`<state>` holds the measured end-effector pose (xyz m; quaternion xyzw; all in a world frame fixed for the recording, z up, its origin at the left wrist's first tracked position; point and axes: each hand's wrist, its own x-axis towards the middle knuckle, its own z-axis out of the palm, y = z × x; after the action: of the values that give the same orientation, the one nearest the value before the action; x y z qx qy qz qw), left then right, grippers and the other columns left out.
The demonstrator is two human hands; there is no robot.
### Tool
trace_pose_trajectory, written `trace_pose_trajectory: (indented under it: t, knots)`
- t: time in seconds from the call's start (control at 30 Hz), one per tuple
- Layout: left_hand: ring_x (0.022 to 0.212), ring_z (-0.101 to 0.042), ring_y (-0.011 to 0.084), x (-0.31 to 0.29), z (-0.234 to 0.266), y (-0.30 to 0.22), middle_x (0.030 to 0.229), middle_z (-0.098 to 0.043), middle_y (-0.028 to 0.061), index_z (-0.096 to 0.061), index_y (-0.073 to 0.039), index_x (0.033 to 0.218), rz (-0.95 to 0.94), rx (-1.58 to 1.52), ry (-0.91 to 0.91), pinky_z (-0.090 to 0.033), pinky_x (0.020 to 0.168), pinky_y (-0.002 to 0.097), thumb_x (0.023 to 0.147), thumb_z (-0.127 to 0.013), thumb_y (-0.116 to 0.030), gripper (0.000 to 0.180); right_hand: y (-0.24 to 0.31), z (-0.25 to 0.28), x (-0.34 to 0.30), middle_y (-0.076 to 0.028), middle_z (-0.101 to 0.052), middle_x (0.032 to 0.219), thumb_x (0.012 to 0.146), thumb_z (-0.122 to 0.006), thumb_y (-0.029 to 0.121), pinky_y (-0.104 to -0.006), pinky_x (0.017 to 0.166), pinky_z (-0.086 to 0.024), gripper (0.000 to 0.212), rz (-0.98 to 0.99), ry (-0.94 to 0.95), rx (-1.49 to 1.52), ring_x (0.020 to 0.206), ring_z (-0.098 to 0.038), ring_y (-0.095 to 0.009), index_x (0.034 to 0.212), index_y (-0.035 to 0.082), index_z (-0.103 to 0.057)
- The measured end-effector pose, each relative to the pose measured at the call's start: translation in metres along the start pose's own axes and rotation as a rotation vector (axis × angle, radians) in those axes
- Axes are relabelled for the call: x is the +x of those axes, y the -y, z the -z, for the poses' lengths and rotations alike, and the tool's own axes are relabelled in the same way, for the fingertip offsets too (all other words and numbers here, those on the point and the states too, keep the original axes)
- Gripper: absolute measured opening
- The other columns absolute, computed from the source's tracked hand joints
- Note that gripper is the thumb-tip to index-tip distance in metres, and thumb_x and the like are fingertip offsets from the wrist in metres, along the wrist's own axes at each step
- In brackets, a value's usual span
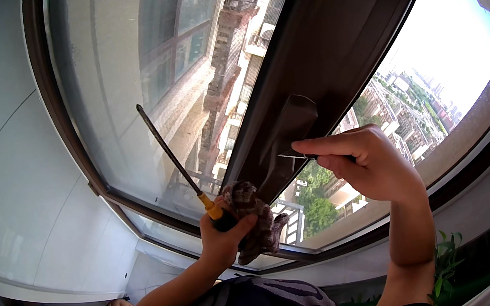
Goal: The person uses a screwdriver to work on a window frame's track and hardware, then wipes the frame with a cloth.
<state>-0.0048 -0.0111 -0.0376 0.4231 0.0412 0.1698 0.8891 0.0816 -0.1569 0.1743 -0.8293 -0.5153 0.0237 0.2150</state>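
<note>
My left hand [219, 241] is closed around a long screwdriver [209, 205] with a yellow and black handle. Its dark shaft points up and to the left, in front of the glass. Bunched in the same hand is a brown patterned cloth [254, 216]. My right hand [376, 163] pinches a small tool with a thin metal shaft [290, 156]; the fingers hide most of its dark handle. The tool's tip is at the lower part of a dark brown window handle [298, 115] on the broad brown window frame [364, 10]. Whether it touches, I cannot tell.
A glass pane [113, 65] lies left of the frame, with buildings beyond. The opening on the right shows sky and a city far below. White wall panels [5, 193] stand at the left. Green plants [447, 258] grow at the lower right, and clutter lies at the lower left.
</note>
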Motion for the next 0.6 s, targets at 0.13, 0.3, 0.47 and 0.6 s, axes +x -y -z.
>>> trace_pose_trajectory:
  t: [0.13,0.3,0.47,0.6]
  knots:
    - [0.081,-0.057,0.0119,0.003,0.008,0.008,0.088,-0.059,0.0032,-0.053,-0.001,0.105,-0.04,0.045,0.024,-0.044,0.076,0.0253,0.07,-0.063,0.006,0.038,-0.005,-0.005,-0.001,-0.011,-0.059,0.059,0.082,-0.058,0.005,-0.0262,0.041,-0.035,0.025,-0.068,-0.062,0.031,0.04,-0.046,-0.013,0.105,0.01,-0.064]
    - [0.082,-0.054,0.011,0.001,-0.001,-0.001,0.082,-0.058,0.0012,-0.059,-0.004,0.08,-0.049,0.02,0.005,-0.043,0.074,0.0252,0.07,-0.069,0.001,0.015,-0.006,-0.009,-0.005,-0.011,-0.064,0.07,0.081,-0.06,0.004,-0.0266,0.043,-0.04,0.026,0.017,-0.099,0.037,0.046,-0.054,-0.014,0.106,0.011,-0.064]
    - [0.08,-0.055,0.011,-0.001,-0.002,-0.001,0.082,-0.058,0.001,-0.059,-0.003,0.082,-0.026,0.008,-0.017,-0.044,0.074,0.0251,0.07,-0.07,0.001,0.016,-0.014,-0.035,-0.028,-0.007,-0.059,0.063,0.079,-0.059,-0.002,-0.0271,0.047,-0.044,0.035,0.258,-0.117,0.186,0.051,-0.056,-0.015,0.111,0.01,-0.061]
    - [0.078,-0.056,0.0106,0.0,-0.006,-0.008,0.081,-0.057,0.0004,-0.055,-0.003,0.08,0.028,-0.036,-0.035,-0.044,0.072,0.0246,0.069,-0.07,0.002,0.019,-0.02,-0.055,-0.028,-0.004,-0.053,0.059,0.076,-0.058,-0.004,-0.0276,0.045,-0.041,0.042,0.209,-0.447,-0.087,0.05,-0.053,-0.016,0.114,0.011,-0.059]
